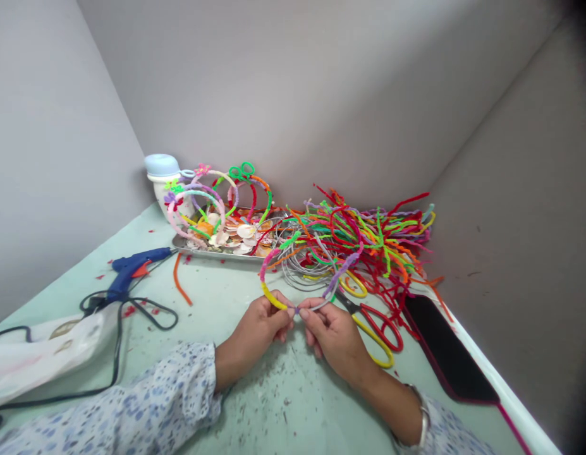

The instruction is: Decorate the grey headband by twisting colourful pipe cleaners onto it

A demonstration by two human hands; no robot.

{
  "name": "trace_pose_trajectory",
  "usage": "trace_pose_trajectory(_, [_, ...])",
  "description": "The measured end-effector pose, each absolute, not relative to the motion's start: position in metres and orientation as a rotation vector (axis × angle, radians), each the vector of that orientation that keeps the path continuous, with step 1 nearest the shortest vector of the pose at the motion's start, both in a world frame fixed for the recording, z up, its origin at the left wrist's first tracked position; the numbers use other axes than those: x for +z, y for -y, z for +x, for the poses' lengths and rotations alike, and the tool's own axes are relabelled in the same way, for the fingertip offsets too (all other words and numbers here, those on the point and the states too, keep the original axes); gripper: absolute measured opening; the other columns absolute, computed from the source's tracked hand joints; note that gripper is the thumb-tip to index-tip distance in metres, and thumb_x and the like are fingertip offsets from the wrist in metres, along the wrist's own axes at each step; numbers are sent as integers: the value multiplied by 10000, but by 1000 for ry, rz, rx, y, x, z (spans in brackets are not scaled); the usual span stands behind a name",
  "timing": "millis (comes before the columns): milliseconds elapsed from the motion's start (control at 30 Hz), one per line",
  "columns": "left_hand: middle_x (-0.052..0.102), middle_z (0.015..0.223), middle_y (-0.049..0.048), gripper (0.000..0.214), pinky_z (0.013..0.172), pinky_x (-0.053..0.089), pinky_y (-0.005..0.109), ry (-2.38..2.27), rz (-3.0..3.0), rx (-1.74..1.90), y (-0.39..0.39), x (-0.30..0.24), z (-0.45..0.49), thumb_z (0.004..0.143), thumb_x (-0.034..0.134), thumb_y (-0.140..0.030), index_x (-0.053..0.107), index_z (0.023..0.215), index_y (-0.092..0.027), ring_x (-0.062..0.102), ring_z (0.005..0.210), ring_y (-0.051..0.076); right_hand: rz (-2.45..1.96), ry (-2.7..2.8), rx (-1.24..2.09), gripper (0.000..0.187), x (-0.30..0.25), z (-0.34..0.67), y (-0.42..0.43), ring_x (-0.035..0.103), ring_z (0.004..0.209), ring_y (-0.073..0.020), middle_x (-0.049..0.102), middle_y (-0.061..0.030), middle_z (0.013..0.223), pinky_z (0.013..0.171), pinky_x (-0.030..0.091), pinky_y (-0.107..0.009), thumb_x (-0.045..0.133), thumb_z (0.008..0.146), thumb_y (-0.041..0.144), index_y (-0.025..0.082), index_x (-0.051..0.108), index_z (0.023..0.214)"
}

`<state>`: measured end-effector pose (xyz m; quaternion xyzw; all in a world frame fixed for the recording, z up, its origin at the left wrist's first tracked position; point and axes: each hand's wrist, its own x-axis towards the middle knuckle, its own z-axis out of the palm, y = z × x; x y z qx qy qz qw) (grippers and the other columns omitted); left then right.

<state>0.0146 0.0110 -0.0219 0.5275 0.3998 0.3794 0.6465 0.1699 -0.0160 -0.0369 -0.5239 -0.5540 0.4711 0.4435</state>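
Observation:
Between both hands is a wire hoop partly wrapped in pipe cleaner, in yellow, pink, green and purple sections. My left hand pinches its yellow end at the bottom. My right hand pinches the bare grey stretch beside it, with fingertips close to the left ones. A small purple bit of pipe cleaner shows between the fingertips. Just right of my right hand lie scissors with red and yellow handles. Behind the hoop are loops of grey wire and a heap of colourful pipe cleaners.
A metal tray holds shells, with finished-looking wrapped hoops standing in it. A white cup with a blue lid is behind. A blue glue gun with a dark cord lies left, near a white bag. A phone lies right.

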Motion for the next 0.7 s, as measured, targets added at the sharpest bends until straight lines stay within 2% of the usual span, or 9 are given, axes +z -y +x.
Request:
trace_pose_trajectory(333, [527, 586, -33, 156, 473, 325, 197, -883, 1194, 866, -13, -23, 14, 777, 614, -285, 545, 761, -146, 421, 461, 68, -1332, 1321, 1194, 324, -35, 170, 14, 413, 328, -71, 510, 73, 460, 349, 315, -178, 553, 833, 463, 160, 609, 933])
trace_pose_trajectory(500, [525, 587, -39, 185, 473, 339, 197, -875, 1156, 888, -12, -23, 15, 761, 635, -307, 542, 760, -147, 423, 460, 67, -1361, 1301, 1212, 378, -34, 170, 13, 410, 321, -74, 508, 71, 448, 342, 320, -180, 556, 828, 473, 140, 617, 995])
trace_pose_trajectory(700, [540, 608, -32, 199, 477, 336, 194, -893, 1125, 889, -12, -20, 15, 758, 649, -317, 554, 764, -142, 439, 471, 65, -1389, 1319, 1179, 377, -36, 170, 13, 416, 319, -78, 501, 62, 431, 335, 318, -183, 551, 832, 489, 143, 658, 935])
